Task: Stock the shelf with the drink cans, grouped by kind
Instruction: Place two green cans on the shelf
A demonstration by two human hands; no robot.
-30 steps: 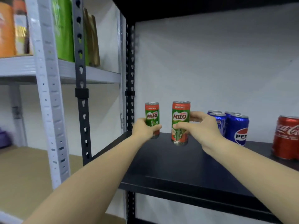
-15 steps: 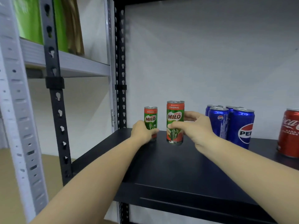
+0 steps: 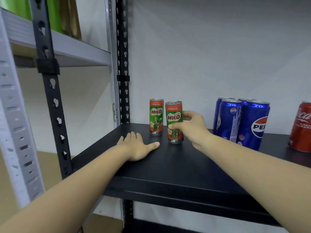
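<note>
Two green-and-red Milo cans stand upright on the black shelf [image 3: 176, 170]. The rear Milo can [image 3: 156, 116] stands free near the back left. My right hand [image 3: 190, 128] grips the front Milo can [image 3: 174, 115], thumb across its front and fingers behind, with the can resting on the shelf. My left hand [image 3: 136, 146] lies flat on the shelf, fingers straight, just left of and in front of the rear can, holding nothing. Several blue Pepsi cans [image 3: 242, 121] stand grouped to the right, and a red Coca-Cola can [image 3: 301, 126] at the right edge.
A black slotted upright post [image 3: 123, 64] stands at the shelf's back left corner and another black post [image 3: 53, 98] at its front left. A grey shelving unit [image 3: 70, 47] with green and brown packets stands to the left. A white wall backs the shelf.
My left hand let go of the rear Milo can and now lies flat on the shelf. My right hand moved its Milo can closer to the rear one.
</note>
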